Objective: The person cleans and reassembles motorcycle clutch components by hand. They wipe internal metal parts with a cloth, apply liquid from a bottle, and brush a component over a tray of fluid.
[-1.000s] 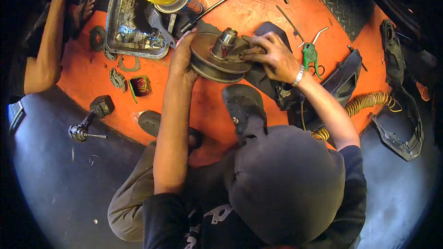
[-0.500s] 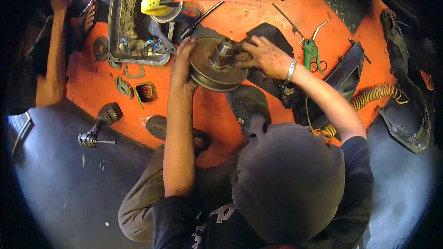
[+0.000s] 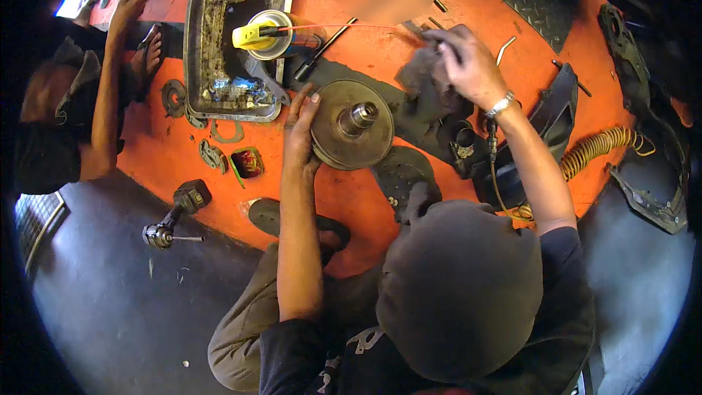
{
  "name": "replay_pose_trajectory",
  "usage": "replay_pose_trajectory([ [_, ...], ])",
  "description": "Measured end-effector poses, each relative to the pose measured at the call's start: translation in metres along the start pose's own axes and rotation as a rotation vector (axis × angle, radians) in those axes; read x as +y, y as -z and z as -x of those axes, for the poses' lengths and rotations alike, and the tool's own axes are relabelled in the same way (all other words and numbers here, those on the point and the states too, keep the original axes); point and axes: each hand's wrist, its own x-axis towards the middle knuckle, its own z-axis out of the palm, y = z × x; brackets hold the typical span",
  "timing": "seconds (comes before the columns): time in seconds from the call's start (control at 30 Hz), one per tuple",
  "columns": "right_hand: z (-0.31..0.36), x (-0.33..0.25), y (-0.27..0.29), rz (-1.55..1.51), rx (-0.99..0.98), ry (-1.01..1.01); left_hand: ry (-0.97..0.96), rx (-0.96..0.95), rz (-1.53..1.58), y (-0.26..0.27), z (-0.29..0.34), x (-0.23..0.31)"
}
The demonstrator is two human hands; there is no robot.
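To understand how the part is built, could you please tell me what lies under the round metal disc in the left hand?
Under the round metal disc, a second rim shows along its lower edge, near the left hand. The rest underneath is covered.

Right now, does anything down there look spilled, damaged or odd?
The rectangular metal tray looks messy: dark, patchy grime coats its inside. I can't tell whether it's wet. The round grey-brown metal disc with a central hub in the left hand shows no obvious damage.
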Motion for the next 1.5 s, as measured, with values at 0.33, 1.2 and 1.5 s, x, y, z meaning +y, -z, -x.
replay_pose_trajectory([
  [0.33, 0.025, -0.021, 0.002, 0.126, 0.147, 0.039, -0.155, -0.18, -0.099, -0.012, -0.018, -0.025],
  [1.2, 0.08, 0.067, -0.031, 0.718, 0.171, 0.089, -0.742, -0.202, -1.252, -0.028, 0.011, -0.019],
  [1.5, 0.055, 0.082, 0.025, 0.064, 0.544, -0.388, -0.283, -0.706, -1.283, -0.024, 0.087, 0.042],
])
